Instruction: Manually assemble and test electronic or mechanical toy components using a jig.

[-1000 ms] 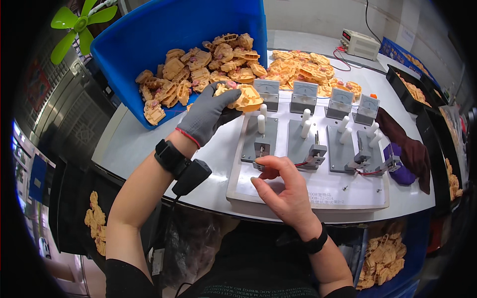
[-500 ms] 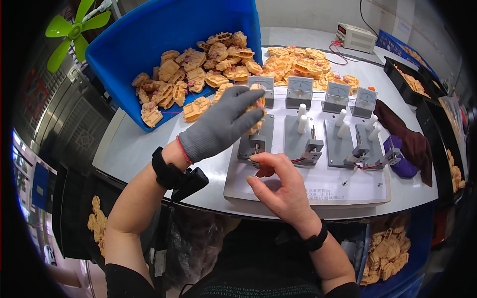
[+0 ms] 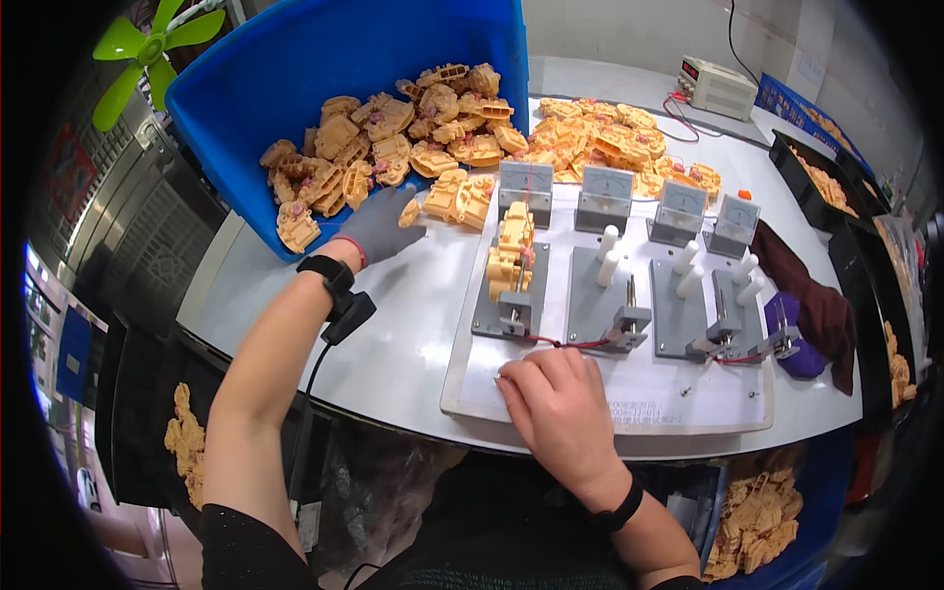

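My left hand (image 3: 382, 226), in a grey glove, reaches over a tan plastic housing (image 3: 409, 213) in front of the blue bin. Part of that housing shows between thumb and fingers; the blurred fingers do not reveal whether they grip it. My bare right hand (image 3: 559, 401) is closed with curled fingers at the front of the white board (image 3: 472, 379); whatever it may hold is hidden. Beyond it, another tan housing (image 3: 511, 251) stands upright on the leftmost grey test fixture (image 3: 536, 315), behind a small metal clamp (image 3: 513, 313). An analog meter (image 3: 526, 187) stands behind that fixture.
More fixtures with white pegs (image 3: 609, 265) and meters (image 3: 604, 192) line the board. Tan housings fill the tilted blue bin (image 3: 226, 108) and form a pile (image 3: 590, 138). A power supply (image 3: 716, 87) stands behind. Dark cloth (image 3: 826, 305) and black trays (image 3: 846, 226) are at right.
My left hand has left the leftmost fixture and moved left to the loose housings, leaving a housing on the fixture. My right hand has drawn slightly nearer and its fingers have curled closed.
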`<action>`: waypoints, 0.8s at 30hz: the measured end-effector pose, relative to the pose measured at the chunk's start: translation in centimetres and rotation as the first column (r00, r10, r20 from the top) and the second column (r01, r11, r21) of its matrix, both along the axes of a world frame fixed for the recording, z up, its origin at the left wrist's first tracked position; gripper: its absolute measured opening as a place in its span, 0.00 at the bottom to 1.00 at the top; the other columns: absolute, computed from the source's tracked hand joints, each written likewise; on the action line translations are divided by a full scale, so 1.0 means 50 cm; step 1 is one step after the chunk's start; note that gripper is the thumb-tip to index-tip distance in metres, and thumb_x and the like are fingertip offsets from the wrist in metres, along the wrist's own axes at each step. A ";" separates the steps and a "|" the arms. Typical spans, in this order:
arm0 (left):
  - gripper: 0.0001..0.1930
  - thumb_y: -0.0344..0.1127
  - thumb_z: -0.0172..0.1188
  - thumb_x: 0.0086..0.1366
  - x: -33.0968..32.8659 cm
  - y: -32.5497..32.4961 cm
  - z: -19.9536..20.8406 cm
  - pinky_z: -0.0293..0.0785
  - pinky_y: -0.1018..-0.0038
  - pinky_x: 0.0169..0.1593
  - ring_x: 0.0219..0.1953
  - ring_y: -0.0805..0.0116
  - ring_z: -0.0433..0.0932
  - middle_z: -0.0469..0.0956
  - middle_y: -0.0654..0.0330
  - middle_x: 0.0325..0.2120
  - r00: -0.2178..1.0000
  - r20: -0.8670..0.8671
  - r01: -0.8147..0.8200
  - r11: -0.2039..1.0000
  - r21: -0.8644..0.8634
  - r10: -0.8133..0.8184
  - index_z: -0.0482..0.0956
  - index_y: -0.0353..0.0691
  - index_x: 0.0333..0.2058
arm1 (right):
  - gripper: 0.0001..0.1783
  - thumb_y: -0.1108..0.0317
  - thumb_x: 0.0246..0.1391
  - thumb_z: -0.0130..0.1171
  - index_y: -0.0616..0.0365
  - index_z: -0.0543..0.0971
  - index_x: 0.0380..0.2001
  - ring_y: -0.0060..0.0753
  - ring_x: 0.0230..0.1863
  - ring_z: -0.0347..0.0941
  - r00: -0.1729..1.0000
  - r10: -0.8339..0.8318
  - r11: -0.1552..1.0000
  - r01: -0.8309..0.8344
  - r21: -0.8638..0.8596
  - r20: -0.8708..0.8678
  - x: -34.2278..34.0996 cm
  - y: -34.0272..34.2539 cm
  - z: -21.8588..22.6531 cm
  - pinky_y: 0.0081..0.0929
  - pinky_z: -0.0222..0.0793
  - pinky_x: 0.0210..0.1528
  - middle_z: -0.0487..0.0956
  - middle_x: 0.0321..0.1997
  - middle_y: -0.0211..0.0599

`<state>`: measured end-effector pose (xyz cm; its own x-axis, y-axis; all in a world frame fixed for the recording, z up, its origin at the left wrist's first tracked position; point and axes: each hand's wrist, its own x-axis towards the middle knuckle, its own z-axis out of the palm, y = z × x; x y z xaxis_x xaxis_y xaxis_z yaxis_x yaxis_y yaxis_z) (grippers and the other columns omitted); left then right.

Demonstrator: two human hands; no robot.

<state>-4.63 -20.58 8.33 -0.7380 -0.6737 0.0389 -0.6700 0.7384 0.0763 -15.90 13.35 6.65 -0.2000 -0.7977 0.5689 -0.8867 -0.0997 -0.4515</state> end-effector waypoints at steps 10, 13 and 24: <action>0.35 0.44 0.68 0.53 -0.027 0.067 -0.027 0.73 0.60 0.55 0.53 0.51 0.73 0.69 0.52 0.52 0.993 0.113 -0.036 0.999 -0.025 0.038 0.70 0.47 0.60 | 0.07 0.68 0.52 0.66 0.52 0.78 0.34 0.32 0.36 0.69 0.999 -0.011 0.999 0.010 -0.030 -0.037 -0.011 -0.004 -0.013 0.31 0.64 0.39 0.72 0.31 0.28; 0.30 0.35 0.65 0.54 -0.005 0.095 -0.029 0.74 0.60 0.53 0.52 0.51 0.74 0.71 0.51 0.51 0.986 0.164 0.031 0.999 -0.021 -0.028 0.71 0.46 0.58 | 0.07 0.68 0.52 0.66 0.52 0.78 0.34 0.32 0.35 0.69 0.998 -0.021 0.999 0.019 -0.042 -0.059 -0.011 -0.004 -0.013 0.31 0.64 0.39 0.71 0.31 0.28; 0.33 0.31 0.68 0.59 -0.001 0.180 0.189 0.73 0.73 0.57 0.53 0.72 0.75 0.75 0.61 0.51 0.702 -0.666 0.341 0.702 0.625 0.252 0.65 0.42 0.62 | 0.15 0.76 0.47 0.68 0.51 0.79 0.40 0.37 0.40 0.71 0.971 0.119 0.933 -0.038 -0.358 0.207 -0.023 0.033 -0.013 0.30 0.68 0.42 0.74 0.38 0.32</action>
